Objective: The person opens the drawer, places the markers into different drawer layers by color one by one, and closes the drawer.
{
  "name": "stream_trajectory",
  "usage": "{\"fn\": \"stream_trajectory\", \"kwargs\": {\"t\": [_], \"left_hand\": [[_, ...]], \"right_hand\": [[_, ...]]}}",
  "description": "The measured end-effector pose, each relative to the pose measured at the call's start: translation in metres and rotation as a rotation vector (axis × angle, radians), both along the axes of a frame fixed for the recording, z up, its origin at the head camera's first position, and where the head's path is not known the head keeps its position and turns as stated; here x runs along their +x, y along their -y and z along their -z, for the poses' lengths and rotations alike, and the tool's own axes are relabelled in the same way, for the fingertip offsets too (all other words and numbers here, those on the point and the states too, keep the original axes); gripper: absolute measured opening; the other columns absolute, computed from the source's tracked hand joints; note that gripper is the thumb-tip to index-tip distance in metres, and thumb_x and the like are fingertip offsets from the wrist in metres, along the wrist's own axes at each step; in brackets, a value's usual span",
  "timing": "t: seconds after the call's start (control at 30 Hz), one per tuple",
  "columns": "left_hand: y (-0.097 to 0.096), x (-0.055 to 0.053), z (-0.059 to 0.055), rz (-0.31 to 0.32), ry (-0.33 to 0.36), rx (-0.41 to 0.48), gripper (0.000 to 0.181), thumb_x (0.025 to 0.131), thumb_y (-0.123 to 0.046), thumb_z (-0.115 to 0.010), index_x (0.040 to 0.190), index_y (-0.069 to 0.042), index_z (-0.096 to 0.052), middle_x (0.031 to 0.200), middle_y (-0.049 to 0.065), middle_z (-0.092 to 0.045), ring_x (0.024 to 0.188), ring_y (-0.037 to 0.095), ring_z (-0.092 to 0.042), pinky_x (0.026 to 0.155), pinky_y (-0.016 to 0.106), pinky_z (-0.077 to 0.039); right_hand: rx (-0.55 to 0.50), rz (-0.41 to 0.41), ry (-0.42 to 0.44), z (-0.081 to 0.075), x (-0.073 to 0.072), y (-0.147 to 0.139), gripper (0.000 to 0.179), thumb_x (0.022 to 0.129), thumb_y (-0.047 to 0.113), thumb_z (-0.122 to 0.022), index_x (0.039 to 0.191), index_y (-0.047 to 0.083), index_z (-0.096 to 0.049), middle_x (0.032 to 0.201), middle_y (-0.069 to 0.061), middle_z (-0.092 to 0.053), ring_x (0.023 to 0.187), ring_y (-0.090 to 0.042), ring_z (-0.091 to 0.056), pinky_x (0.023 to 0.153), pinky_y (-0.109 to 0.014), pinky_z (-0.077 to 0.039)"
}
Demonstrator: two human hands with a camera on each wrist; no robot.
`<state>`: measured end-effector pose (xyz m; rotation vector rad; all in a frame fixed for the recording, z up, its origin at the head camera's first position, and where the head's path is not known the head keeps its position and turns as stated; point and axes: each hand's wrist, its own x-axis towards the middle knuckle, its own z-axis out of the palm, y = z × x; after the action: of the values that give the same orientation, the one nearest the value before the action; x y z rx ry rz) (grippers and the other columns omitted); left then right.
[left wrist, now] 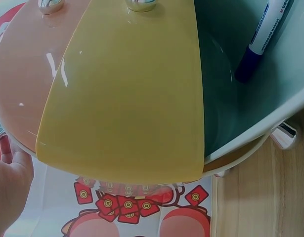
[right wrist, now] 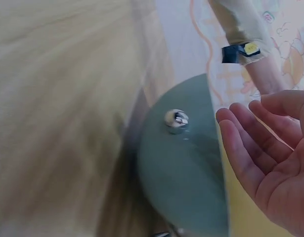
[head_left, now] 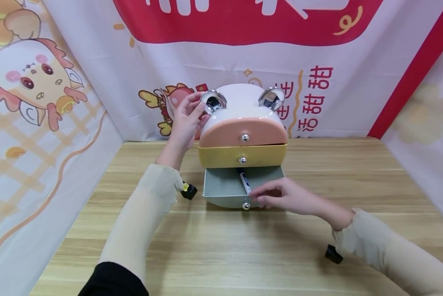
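A small frog-shaped drawer box with two silver eyes stands on the table. My left hand holds its upper left side at the silver eye; the tips of some fingers are hidden. The green bottom drawer is pulled out, and a whiteboard marker with a dark blue cap lies in it. My right hand is at the drawer's front edge, beside the silver knob. In the right wrist view its fingers are loosely bent and hold nothing.
Above the green drawer, the yellow drawer and the pink drawer are closed. The box stands on a wood-grain table. A printed cloth hangs behind it and at both sides.
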<state>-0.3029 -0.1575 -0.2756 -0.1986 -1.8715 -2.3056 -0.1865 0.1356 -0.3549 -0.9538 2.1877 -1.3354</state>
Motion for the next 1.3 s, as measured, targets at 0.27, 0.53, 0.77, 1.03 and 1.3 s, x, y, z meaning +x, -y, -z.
{"fn": "stream_trajectory", "kwargs": {"t": [0.27,0.53,0.77,1.03,1.3], "left_hand": [[-0.001,0.0,0.001,0.005,-0.009,0.011,0.029,0.103,-0.011,-0.06,0.131,-0.017,-0.063,0.12,0.007,-0.06,0.111,0.02,-0.06,0.093,0.03,-0.058],[-0.001,-0.002,0.002,0.006,-0.007,0.037,0.028,0.104,-0.008,-0.06,0.13,-0.017,-0.065,0.117,0.006,-0.06,0.106,0.019,-0.06,0.09,0.028,-0.058],[-0.002,-0.004,0.003,0.004,-0.009,0.047,0.027,0.103,-0.008,-0.06,0.128,-0.016,-0.065,0.116,0.005,-0.06,0.104,0.018,-0.06,0.086,0.025,-0.059],[-0.001,-0.002,0.001,0.009,-0.011,0.032,0.028,0.104,-0.009,-0.06,0.13,-0.017,-0.064,0.119,0.006,-0.06,0.107,0.019,-0.06,0.09,0.027,-0.058],[-0.001,-0.002,0.001,0.006,-0.018,0.017,0.029,0.104,-0.011,-0.06,0.132,-0.017,-0.063,0.121,0.006,-0.059,0.108,0.019,-0.06,0.093,0.029,-0.058]], "right_hand": [[-0.016,-0.041,0.109,0.028,0.006,-0.004,0.029,0.104,0.013,-0.061,0.126,-0.005,-0.068,0.119,-0.017,-0.072,0.106,-0.028,-0.071,0.091,-0.033,-0.059],[-0.042,0.041,0.357,0.051,0.012,0.003,0.035,0.106,0.015,-0.058,0.126,-0.013,-0.064,0.11,-0.025,-0.072,0.099,-0.036,-0.071,0.083,-0.041,-0.062],[-0.104,0.075,0.502,0.062,0.015,0.015,0.044,0.108,0.02,-0.055,0.134,-0.015,-0.056,0.115,-0.028,-0.07,0.102,-0.039,-0.071,0.085,-0.045,-0.062],[-0.194,0.156,0.685,0.067,0.014,0.023,0.046,0.108,0.019,-0.053,0.135,-0.018,-0.051,0.118,-0.03,-0.068,0.103,-0.034,-0.072,0.089,-0.044,-0.061],[-0.329,0.294,0.842,0.072,0.018,0.032,0.039,0.107,0.015,-0.054,0.131,-0.015,-0.053,0.121,-0.027,-0.068,0.103,-0.027,-0.073,0.094,-0.041,-0.058]]}}
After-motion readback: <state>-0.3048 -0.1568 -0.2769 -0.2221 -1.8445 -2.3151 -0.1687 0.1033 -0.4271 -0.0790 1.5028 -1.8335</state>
